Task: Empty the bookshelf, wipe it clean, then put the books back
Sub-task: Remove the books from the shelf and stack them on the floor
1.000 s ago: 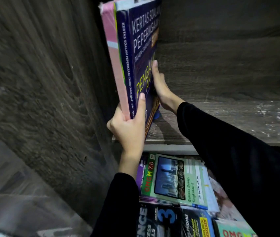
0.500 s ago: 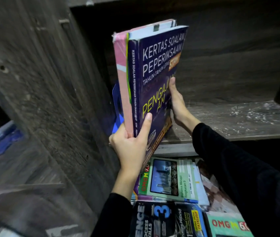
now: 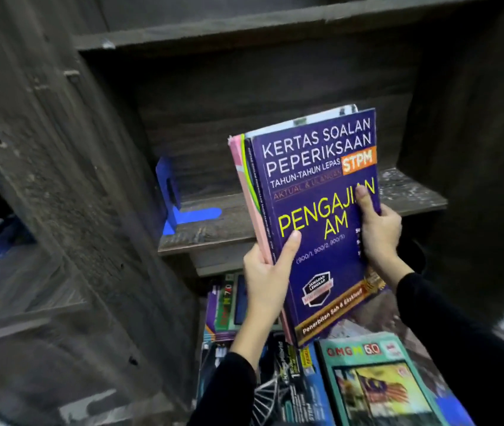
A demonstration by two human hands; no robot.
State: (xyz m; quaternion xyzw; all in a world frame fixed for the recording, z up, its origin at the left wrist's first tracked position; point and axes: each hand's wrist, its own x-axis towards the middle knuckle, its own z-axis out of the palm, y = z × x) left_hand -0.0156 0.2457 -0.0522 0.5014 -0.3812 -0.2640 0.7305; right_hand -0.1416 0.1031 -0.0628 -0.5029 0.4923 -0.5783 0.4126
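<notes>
Gripping maybe three books (image 3: pixel 315 192), two hands (image 3: pixel 267 279) (image 3: pixel 379 233)

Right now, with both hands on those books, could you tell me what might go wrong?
The pink book juts past the purple book; it could slip from the left hand and right hand. The books below lie overlapping, so a bundle laid there might slide.

On shelf board (image 3: pixel 213 232): bookend (image 3: pixel 169 192), far left, by side panel (image 3: pixel 75 179). In front of shelf board, right of bookend: book stack (image 3: pixel 315 216), left hand (image 3: pixel 267 278) at spine edge, right hand (image 3: pixel 379 232) at opposite edge. Below: loose books (image 3: pixel 376 382) lying flat.
</notes>
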